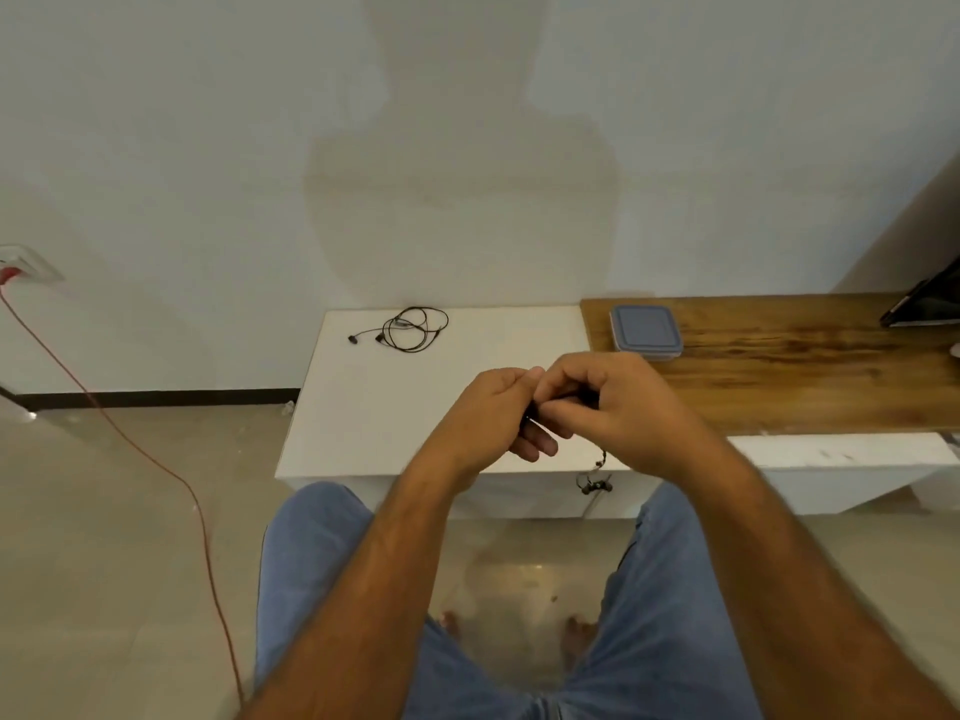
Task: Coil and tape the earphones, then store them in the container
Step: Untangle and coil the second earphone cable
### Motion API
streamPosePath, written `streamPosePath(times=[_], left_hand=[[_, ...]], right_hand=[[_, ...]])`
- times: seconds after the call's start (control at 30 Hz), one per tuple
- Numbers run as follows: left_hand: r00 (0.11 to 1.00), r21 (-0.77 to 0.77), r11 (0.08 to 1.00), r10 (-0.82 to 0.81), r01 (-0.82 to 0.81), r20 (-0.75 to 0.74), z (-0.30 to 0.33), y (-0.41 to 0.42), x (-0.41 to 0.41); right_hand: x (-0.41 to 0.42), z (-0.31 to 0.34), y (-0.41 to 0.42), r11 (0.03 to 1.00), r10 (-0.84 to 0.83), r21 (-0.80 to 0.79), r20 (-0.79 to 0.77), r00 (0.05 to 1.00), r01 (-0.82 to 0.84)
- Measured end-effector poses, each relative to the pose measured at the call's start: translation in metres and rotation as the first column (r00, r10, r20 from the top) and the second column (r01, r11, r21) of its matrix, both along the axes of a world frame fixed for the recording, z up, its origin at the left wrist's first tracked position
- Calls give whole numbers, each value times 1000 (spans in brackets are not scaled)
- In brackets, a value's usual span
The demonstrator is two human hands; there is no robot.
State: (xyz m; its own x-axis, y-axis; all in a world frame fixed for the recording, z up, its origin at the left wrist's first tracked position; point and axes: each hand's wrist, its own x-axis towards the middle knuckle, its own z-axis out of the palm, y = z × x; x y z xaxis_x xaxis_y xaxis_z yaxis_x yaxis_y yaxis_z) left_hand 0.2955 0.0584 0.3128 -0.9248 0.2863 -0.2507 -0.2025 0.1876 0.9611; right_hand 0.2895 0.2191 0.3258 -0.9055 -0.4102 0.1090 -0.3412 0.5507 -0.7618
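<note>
Both hands [550, 407] are pinching thin black wired earphones [595, 478] w/ earbuds dangling below grip; coiling needs steady tension, even loops.

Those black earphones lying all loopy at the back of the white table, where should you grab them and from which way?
Probably pinch the loose earphones at the bunched loops, where several strands cross, coming straight down from above. They lie flat on the white table with free space all round. The two buds trail off to the left, so grabbing those would likely drag the tangle.
</note>
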Motion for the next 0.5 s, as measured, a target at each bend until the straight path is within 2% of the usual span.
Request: streamPosePath(times=[0.13, 0.3, 0.5], left_hand=[[997, 93, 996, -16, 9, 74, 3, -2, 6], [985, 149, 988, -58, 33, 164, 4, -6, 8], [964, 326, 941, -167, 92, 208, 0, -11, 8]], right_hand=[[-1, 4, 0, 997, 34, -76, 32, 999, -31], [-5, 0, 1, 961, 64, -273, 101, 993, -34], [-11, -12, 0, 893, 0, -447, 105, 995, 47]])
